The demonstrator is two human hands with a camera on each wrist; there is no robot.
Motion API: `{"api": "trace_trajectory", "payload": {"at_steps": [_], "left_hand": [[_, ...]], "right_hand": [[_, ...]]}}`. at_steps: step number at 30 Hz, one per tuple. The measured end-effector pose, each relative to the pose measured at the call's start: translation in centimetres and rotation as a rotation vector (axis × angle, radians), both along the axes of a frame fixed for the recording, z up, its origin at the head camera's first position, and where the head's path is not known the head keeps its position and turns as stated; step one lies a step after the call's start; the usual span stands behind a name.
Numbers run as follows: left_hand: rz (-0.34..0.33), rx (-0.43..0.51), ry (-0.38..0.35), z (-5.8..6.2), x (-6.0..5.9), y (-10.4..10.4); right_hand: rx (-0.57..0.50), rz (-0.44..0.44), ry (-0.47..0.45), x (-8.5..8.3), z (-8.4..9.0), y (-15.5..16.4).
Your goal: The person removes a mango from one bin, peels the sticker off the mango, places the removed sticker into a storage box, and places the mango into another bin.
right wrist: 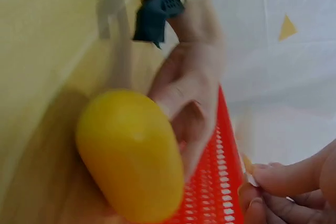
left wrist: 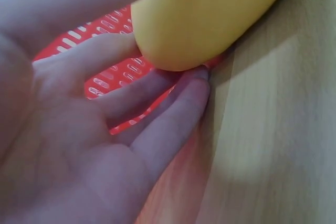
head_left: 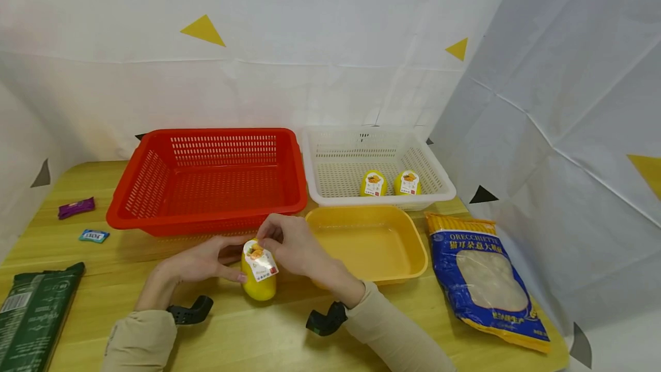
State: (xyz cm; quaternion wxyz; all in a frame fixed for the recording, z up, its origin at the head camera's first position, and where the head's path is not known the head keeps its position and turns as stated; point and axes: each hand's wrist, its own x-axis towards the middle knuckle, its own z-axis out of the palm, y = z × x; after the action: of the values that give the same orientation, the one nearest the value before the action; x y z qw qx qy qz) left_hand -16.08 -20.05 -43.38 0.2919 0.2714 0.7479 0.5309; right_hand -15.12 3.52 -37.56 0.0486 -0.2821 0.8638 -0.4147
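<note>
Both hands meet over a yellow egg-shaped container [head_left: 260, 283] that stands on the wooden desk [head_left: 258, 337], just in front of the red basket [head_left: 206, 179]. The left hand [head_left: 206, 260] curls against the container's side, thumb and fingers cupping it. The right hand [head_left: 289, 245] pinches the top of the container's paper label [head_left: 260, 260] between fingertips. In the right wrist view the container's smooth yellow body shows against the left hand, with the red basket's wall behind.

Beside the red basket sits a white basket [head_left: 377, 162] holding two more yellow containers [head_left: 391, 183]. A yellow tray [head_left: 369, 243] lies just right of the hands, and a blue pasta bag [head_left: 485, 280] lies further right. Toward the left edge lie a purple wrapper [head_left: 76, 207], a small blue packet [head_left: 94, 236] and a dark green package [head_left: 33, 312].
</note>
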Motion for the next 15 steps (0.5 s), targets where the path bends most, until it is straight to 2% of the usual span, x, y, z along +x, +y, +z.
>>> {"api": "trace_trajectory", "payload": {"at_steps": [5,9,15], "left_hand": [[-0.001,-0.017,0.007,0.0,0.0,0.0],[-0.001,-0.034,0.020,0.1,0.0,0.1],[0.017,-0.039,0.000,0.4,0.1,0.1]], "right_hand": [[0.013,-0.012,0.021,-0.1,0.6,0.4],[0.051,0.019,0.041,-0.2,0.7,0.6],[0.078,0.058,0.069,-0.3,0.9,1.2]]}}
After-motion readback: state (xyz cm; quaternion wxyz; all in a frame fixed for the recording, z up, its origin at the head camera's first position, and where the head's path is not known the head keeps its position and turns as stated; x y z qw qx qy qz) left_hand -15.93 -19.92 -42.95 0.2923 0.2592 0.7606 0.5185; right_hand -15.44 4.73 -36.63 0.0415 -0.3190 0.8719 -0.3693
